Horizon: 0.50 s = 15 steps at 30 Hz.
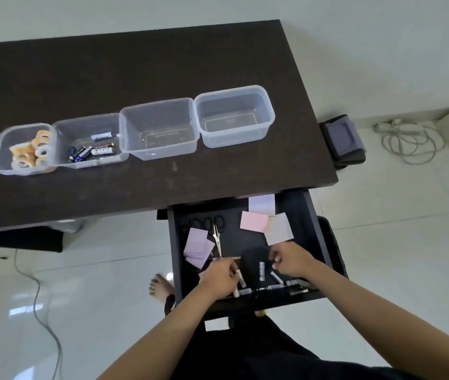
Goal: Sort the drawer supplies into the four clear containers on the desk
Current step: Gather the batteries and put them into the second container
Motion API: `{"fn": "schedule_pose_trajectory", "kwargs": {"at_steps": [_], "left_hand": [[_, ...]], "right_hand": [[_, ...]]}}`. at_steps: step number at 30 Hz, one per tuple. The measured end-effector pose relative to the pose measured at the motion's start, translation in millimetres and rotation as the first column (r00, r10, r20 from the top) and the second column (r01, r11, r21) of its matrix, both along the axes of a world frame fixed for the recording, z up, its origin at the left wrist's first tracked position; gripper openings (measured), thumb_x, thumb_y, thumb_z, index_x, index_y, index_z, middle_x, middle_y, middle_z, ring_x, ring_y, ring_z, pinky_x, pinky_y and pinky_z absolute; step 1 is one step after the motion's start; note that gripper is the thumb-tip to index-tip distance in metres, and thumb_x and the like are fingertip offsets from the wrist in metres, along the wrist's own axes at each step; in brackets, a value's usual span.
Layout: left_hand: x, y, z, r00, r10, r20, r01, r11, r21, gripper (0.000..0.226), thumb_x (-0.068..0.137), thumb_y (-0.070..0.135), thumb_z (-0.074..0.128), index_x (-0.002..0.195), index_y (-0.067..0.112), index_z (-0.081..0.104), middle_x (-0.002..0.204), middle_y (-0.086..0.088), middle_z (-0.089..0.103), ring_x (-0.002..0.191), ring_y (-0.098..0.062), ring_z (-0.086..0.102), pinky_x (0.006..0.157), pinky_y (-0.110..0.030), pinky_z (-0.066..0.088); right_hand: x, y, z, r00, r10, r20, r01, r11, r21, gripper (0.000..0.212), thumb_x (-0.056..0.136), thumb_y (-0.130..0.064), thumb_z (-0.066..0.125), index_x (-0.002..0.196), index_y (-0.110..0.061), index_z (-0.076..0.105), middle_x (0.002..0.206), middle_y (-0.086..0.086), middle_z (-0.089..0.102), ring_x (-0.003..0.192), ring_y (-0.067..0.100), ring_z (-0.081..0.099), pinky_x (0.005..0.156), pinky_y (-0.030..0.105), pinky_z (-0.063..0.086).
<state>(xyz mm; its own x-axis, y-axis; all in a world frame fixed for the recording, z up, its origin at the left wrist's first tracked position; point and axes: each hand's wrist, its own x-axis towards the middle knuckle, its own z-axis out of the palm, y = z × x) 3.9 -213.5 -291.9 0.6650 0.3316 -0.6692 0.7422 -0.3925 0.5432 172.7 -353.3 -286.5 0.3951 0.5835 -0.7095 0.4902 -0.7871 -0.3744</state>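
Four clear containers stand in a row on the dark desk (135,64). The leftmost (1,149) holds tape rolls (32,152), the second (65,127) holds batteries (91,152), and the third (160,149) and fourth (234,138) are empty. Below the desk's front edge, the open black drawer (245,250) holds scissors (217,239), sticky note pads (198,246) and loose batteries (261,271). My left hand (219,279) grips batteries at the drawer's front left. My right hand (293,259) hovers over the drawer with fingers curled, pinching what looks like a small battery.
More sticky note pads, pink (255,220) and pale (279,229), lie at the drawer's back right. A dark pouch (342,138) sits off the desk's right end and a coiled white cable (407,141) lies on the floor. My bare foot (160,286) is left of the drawer.
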Motion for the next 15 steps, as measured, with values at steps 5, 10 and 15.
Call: {"fn": "schedule_pose_trajectory", "kwargs": {"at_steps": [5, 10, 15], "left_hand": [[-2.2, -18.3, -16.1, 0.996, 0.010, -0.094, -0.011, 1.000, -0.017, 0.019, 0.088, 0.024, 0.054, 0.101, 0.012, 0.062, 0.105, -0.007, 0.067, 0.102, -0.024, 0.062, 0.084, -0.030, 0.049], [0.7, -33.7, -26.5, 0.994, 0.040, -0.103, -0.049, 0.995, -0.092, 0.016, 0.089, 0.021, 0.054, 0.100, 0.013, 0.064, 0.094, -0.006, 0.067, 0.095, -0.023, 0.064, 0.079, -0.025, 0.046], [4.8, -44.0, -32.0, 0.996, 0.038, -0.084, -0.049, 0.989, -0.141, 0.023, 0.087, 0.010, 0.051, 0.107, 0.013, 0.062, 0.109, -0.006, 0.065, 0.103, -0.020, 0.061, 0.093, -0.028, 0.048]], "right_hand": [[11.0, -21.6, -17.2, 0.995, 0.096, -0.014, -0.097, 0.980, -0.175, 0.019, 0.080, -0.009, 0.059, 0.096, -0.016, 0.066, 0.103, 0.003, 0.065, 0.098, 0.022, 0.062, 0.083, 0.029, 0.051], [11.0, -28.2, -24.8, 0.968, 0.242, -0.065, -0.250, 0.921, -0.298, 0.025, 0.078, -0.006, 0.053, 0.097, -0.007, 0.070, 0.102, 0.012, 0.071, 0.094, 0.029, 0.065, 0.080, 0.034, 0.054], [13.7, -29.7, -28.4, 0.980, 0.148, -0.134, -0.174, 0.962, -0.210, 0.025, 0.080, -0.007, 0.057, 0.101, -0.015, 0.067, 0.106, 0.005, 0.068, 0.098, 0.023, 0.063, 0.083, 0.030, 0.052]]}}
